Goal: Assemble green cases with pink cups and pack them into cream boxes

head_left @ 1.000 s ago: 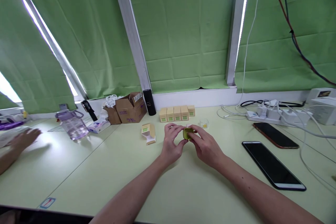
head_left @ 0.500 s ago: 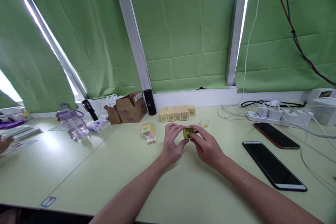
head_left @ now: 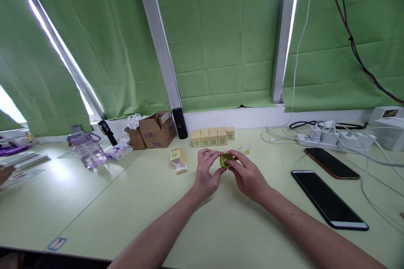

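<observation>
A small yellow-green square container (head_left: 224,159) is held above the table between both hands. My left hand (head_left: 206,173) grips its left side between thumb and fingers. My right hand (head_left: 248,174) holds its right side, with a fingertip at the opening. Left of the hands lies an opened small tan box (head_left: 179,160) with its flap out. Several closed tan boxes (head_left: 209,137) with green labels stand in a row behind the hands. A small clear container (head_left: 245,149) with something yellow in it sits just behind my right hand.
Two phones (head_left: 330,199) (head_left: 331,163) lie at the right, near a power strip (head_left: 334,143) with white cables. A cardboard box (head_left: 158,130), a black cylinder (head_left: 179,123) and a purple bottle (head_left: 87,149) stand at the back left. Another person's hand (head_left: 5,174) shows at the far left.
Both hands hold the yellow-green container almost unchanged. The other person's hand at the far left has shifted slightly.
</observation>
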Action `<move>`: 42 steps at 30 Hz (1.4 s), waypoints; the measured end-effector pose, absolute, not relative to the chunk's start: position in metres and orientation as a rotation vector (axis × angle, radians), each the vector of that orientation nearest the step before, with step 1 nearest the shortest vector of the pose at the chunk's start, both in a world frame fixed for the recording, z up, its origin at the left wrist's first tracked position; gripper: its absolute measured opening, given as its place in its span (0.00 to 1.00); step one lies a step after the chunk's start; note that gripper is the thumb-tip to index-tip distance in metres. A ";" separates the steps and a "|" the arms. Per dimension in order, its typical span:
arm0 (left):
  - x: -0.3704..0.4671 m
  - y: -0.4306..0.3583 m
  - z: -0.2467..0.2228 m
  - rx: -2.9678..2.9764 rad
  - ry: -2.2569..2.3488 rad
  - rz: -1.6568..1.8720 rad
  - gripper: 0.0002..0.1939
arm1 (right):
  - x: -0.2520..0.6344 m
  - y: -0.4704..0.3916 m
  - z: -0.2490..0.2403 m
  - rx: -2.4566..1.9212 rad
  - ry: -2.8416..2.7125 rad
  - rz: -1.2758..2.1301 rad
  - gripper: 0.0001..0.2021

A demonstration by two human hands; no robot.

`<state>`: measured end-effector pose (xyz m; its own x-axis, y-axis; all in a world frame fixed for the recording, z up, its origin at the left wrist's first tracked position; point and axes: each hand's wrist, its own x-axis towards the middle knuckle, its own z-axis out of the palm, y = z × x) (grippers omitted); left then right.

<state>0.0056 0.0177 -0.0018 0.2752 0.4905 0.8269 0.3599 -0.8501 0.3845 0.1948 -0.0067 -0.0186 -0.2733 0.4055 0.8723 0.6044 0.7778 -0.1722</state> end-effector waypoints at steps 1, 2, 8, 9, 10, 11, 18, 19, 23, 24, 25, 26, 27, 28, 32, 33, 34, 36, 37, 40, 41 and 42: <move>0.006 0.018 -0.002 2.412 0.803 1.633 0.19 | 0.195 -0.007 -0.019 -0.768 -1.895 -0.205 0.16; 0.006 0.018 -0.002 2.413 0.798 1.635 0.20 | 0.194 -0.007 -0.019 -0.767 -1.882 -0.174 0.15; 0.004 0.016 0.000 2.406 0.781 1.595 0.23 | 0.191 -0.010 -0.021 -0.792 -1.752 0.059 0.13; 0.003 0.016 0.000 2.404 0.775 1.589 0.23 | 0.191 -0.011 -0.021 -0.807 -1.719 0.112 0.13; 0.003 0.016 0.000 2.402 0.769 1.587 0.22 | 0.190 -0.011 -0.020 -0.826 -1.682 0.171 0.12; 0.002 0.016 0.000 2.403 0.765 1.590 0.21 | 0.190 -0.011 -0.020 -0.846 -1.643 0.236 0.11; 0.002 0.016 -0.002 2.536 0.831 1.596 0.24 | 0.189 -0.008 -0.015 -0.950 -1.416 0.611 0.18; 0.003 0.015 -0.002 2.567 0.840 1.587 0.25 | 0.189 -0.008 -0.015 -0.953 -1.402 0.651 0.19; 0.006 0.012 -0.001 2.659 0.867 1.526 0.29 | 0.188 -0.008 -0.017 -0.974 -1.386 0.767 0.23; 0.007 0.011 0.000 2.673 0.872 1.509 0.29 | 0.188 -0.009 -0.017 -0.983 -1.387 0.779 0.23; 0.008 0.010 0.000 2.684 0.875 1.498 0.29 | 0.187 -0.009 -0.017 -0.990 -1.390 0.784 0.23; 0.008 0.010 0.000 2.692 0.877 1.488 0.29 | 0.187 -0.010 -0.017 -0.995 -1.393 0.783 0.23; 0.009 0.010 -0.001 2.698 0.878 1.481 0.29 | 0.187 -0.010 -0.016 -0.997 -1.398 0.780 0.23; 0.009 0.010 -0.001 2.702 0.877 1.477 0.30 | 0.186 -0.011 -0.016 -0.996 -1.402 0.777 0.23; 0.009 0.011 -0.003 2.690 0.881 1.464 0.29 | 0.185 -0.013 -0.014 -0.994 -1.419 0.788 0.23; 0.009 0.012 -0.004 2.684 0.878 1.460 0.28 | 0.185 -0.013 -0.014 -0.997 -1.422 0.793 0.22; 0.009 0.012 -0.005 2.678 0.871 1.456 0.28 | 0.185 -0.013 -0.014 -1.001 -1.426 0.796 0.22; 0.009 0.013 -0.006 2.659 0.856 1.453 0.27 | 0.185 -0.013 -0.015 -1.008 -1.440 0.797 0.22; 0.010 0.014 -0.006 2.642 0.854 1.456 0.26 | 0.185 -0.013 -0.016 -1.010 -1.445 0.794 0.22; 0.010 0.015 -0.004 2.532 0.877 1.500 0.24 | 0.188 -0.012 -0.018 -1.027 -1.454 0.779 0.22; 0.010 0.016 -0.003 2.472 0.891 1.523 0.24 | 0.190 -0.011 -0.019 -1.046 -1.459 0.765 0.22; 0.010 0.017 -0.003 2.402 0.907 1.547 0.24 | 0.191 -0.010 -0.020 -1.074 -1.470 0.742 0.21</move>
<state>0.0095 0.0171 -0.0027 0.2879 0.5568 0.7792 0.4082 -0.8073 0.4261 0.1912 -0.0102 -0.0199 0.0285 0.9140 0.4048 0.2169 0.3896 -0.8951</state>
